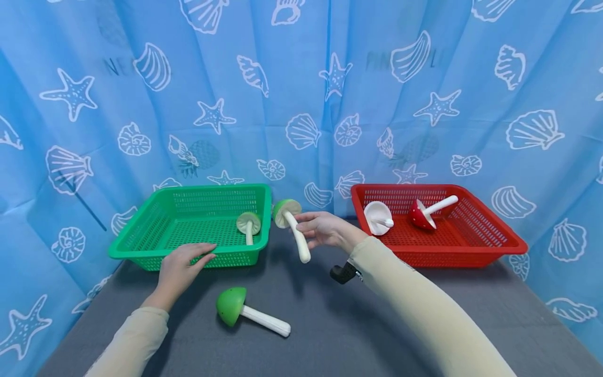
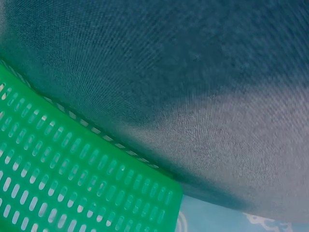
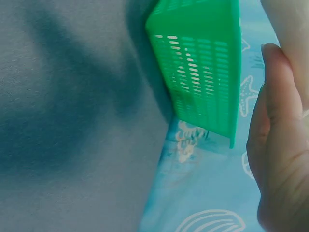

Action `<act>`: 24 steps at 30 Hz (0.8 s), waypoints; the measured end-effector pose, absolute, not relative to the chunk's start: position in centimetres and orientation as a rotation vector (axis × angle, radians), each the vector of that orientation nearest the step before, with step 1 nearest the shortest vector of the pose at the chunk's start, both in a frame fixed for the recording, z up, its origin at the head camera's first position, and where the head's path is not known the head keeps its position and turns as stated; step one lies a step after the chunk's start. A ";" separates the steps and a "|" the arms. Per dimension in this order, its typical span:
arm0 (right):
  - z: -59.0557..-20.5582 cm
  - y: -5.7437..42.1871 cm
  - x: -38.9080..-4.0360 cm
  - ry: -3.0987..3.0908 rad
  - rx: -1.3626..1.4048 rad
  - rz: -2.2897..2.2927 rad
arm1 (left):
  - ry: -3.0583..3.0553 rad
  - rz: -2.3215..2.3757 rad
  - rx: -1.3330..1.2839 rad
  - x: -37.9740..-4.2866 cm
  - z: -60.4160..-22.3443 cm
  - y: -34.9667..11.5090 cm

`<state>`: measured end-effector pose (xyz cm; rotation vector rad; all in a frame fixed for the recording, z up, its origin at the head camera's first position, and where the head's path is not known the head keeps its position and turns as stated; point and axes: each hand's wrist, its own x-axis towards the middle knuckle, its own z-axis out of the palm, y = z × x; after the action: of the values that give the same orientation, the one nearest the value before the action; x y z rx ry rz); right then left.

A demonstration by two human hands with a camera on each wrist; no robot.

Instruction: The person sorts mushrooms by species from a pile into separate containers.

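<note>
My right hand (image 1: 325,230) pinches the white stem of a green-capped toy mushroom (image 1: 288,212), held up between the two baskets with its cap toward the green one. In the right wrist view, that hand (image 3: 285,140) shows at the right edge beside the pale stem. My left hand (image 1: 183,264) lies at the near rim of the green basket (image 1: 141,250), fingers stretched along it and holding nothing. Inside that basket, another green-capped mushroom (image 1: 248,223) leans against the right end. A third green mushroom (image 1: 231,306) lies on its side on the table, nearest my left hand.
A red basket (image 1: 443,256) stands at the right, with a white mushroom (image 1: 378,215) and a red spotted mushroom (image 1: 421,213) inside. Dark grey cloth (image 1: 330,324) covers the table. Behind the baskets hangs a blue curtain (image 1: 301,94) with shell prints.
</note>
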<state>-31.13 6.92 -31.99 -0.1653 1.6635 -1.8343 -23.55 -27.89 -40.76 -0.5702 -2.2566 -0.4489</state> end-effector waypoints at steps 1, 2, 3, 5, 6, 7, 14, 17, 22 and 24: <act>-31.9 6.7 -31.2 1.661 -0.167 -1.838 | -2.257 -0.447 -0.569 -23.5 -40.7 -27.9; -31.7 6.5 -31.3 1.660 -0.169 -1.840 | -2.257 -0.446 -0.568 -23.5 -40.7 -27.9; -31.6 6.3 -31.4 1.663 -0.169 -1.843 | -2.257 -0.447 -0.567 -23.5 -40.7 -27.9; -31.4 5.8 -31.6 1.664 -0.169 -1.850 | -2.261 -0.444 -0.563 -23.5 -40.8 -27.9; -31.4 5.5 -31.8 1.665 -0.167 -1.853 | -2.263 -0.444 -0.563 -23.5 -40.8 -27.9; -31.3 5.3 -31.9 1.666 -0.165 -1.856 | -2.265 -0.442 -0.563 -23.5 -40.8 -27.9; -30.6 2.8 -32.4 1.672 -0.112 -1.871 | -2.267 -0.449 -0.557 -23.5 -40.5 -27.8; -30.4 1.7 -32.5 1.677 -0.074 -1.893 | -2.269 -0.455 -0.555 -23.4 -40.4 -27.6; -30.2 -0.2 -32.6 1.658 -0.015 -1.965 | -2.286 -0.464 -0.544 -23.2 -40.3 -27.6; -30.1 -0.9 -32.7 1.667 -0.001 -1.988 | -2.289 -0.465 -0.541 -23.2 -40.3 -27.6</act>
<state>-32.66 -0.91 -30.13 -0.0008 1.6665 -1.9877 -23.20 -27.62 -40.29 -0.5406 -2.2895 -0.4655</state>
